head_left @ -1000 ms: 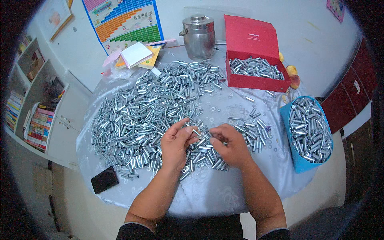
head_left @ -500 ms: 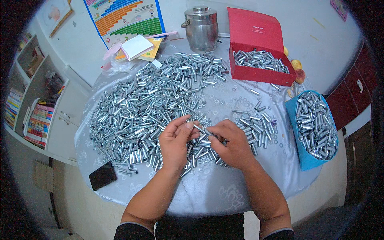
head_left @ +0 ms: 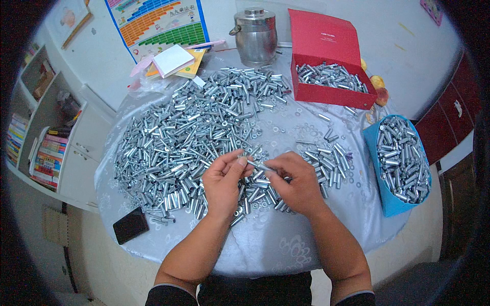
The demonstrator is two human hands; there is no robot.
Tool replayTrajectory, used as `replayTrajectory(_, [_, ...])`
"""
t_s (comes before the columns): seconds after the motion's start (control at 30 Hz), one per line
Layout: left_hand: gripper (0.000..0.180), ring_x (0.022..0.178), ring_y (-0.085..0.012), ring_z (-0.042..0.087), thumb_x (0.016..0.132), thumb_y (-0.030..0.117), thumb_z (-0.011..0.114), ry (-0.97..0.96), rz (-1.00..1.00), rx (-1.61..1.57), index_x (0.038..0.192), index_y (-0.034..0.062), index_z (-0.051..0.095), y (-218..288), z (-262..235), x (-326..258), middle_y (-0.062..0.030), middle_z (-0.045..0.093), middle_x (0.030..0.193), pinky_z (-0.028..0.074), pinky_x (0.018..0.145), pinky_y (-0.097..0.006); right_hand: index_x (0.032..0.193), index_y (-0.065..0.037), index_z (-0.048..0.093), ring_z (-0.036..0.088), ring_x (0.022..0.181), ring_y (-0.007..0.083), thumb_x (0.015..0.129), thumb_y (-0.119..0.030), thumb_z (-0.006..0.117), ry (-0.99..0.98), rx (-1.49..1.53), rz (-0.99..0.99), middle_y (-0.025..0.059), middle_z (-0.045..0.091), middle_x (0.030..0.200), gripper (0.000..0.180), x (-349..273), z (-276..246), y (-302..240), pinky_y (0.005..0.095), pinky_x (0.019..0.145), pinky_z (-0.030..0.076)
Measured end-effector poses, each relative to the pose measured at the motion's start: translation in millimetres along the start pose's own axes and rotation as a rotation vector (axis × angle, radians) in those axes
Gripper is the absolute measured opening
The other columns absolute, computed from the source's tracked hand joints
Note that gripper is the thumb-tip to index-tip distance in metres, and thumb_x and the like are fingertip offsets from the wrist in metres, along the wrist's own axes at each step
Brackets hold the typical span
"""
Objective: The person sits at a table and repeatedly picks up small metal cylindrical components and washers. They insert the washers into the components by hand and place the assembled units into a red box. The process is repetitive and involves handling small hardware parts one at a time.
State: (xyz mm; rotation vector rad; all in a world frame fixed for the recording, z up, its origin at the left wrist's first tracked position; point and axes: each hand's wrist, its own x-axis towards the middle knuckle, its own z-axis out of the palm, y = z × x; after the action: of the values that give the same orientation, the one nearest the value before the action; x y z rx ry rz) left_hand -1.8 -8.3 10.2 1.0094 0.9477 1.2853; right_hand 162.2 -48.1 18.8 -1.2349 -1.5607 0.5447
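Over the front of a large heap of loose metal parts (head_left: 189,137), my two hands meet at one slim silvery piece. My left hand (head_left: 224,181) pinches its left end, which looks like a thin bolt, between thumb and fingertips. My right hand (head_left: 294,181) closes on the other end, a thicker metal sleeve (head_left: 261,166) that seems to sit around the bolt. The fingers partly cover both ends. Right of my right hand lies a smaller group of silvery sleeves (head_left: 329,163), with flat washers scattered about.
A red box (head_left: 334,95) and a blue bin (head_left: 397,205), both filled with metal parts, stand at the right. At the back are a steel canister (head_left: 256,38) and notebooks (head_left: 173,61). A black phone (head_left: 130,226) lies by the left edge of the cloth-covered table (head_left: 255,255).
Between my hands, the thin bolt shows less and the thicker sleeve now reaches close to my left fingertips. Both hands have stayed nearly in place.
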Motion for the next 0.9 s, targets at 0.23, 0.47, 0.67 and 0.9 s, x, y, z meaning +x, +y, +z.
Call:
replayTrajectory(0.23, [0.027,0.079,-0.0152,0.067,0.09,0.004,0.061,-0.158,-0.02,0.063,0.115,-0.0051,0.063,-0.4,7.0,-13.0,-0.0134,0.069,0.094,0.055,0.071,-0.025,0.092,-0.002,0.068,0.063,0.071,0.0165,0.08,-0.008,0.071,0.086,0.162,0.197,0.0088,0.064,0.084,0.013,-3.2,3.2,1.9,0.0272,0.063,0.05])
replayTrajectory(0.47, [0.023,0.079,-0.0196,0.068,0.089,0.003,0.061,0.075,-0.093,-0.049,0.11,-0.0054,0.063,6.5,5.4,-1.3,-0.0143,0.068,0.092,0.057,0.07,-0.028,0.094,-0.001,0.068,0.065,0.076,0.0168,0.086,-0.01,0.066,0.182,0.249,0.296,0.0107,0.068,0.089,0.013,4.4,-6.9,4.3,0.0295,0.068,0.05])
replayTrajectory(0.67, [0.022,0.078,-0.0199,0.068,0.09,0.006,0.062,0.171,-0.007,-0.068,0.109,-0.005,0.062,8.2,-3.4,6.0,-0.0141,0.068,0.091,0.058,0.068,-0.028,0.093,-0.002,0.067,0.065,0.08,0.0281,0.085,-0.012,0.065,0.255,-0.264,0.253,0.0146,0.066,0.092,0.014,11.3,-22.5,22.0,0.0351,0.074,0.051])
replayTrajectory(0.9, [0.022,0.076,-0.0188,0.068,0.09,0.005,0.062,0.187,0.043,-0.033,0.108,-0.0058,0.062,6.2,-5.2,6.9,-0.0135,0.067,0.089,0.057,0.066,-0.027,0.094,-0.004,0.068,0.061,0.088,0.033,0.081,-0.017,0.066,0.041,-0.538,0.145,0.0158,0.064,0.092,0.018,33.1,-7.8,30.9,0.0425,0.081,0.049])
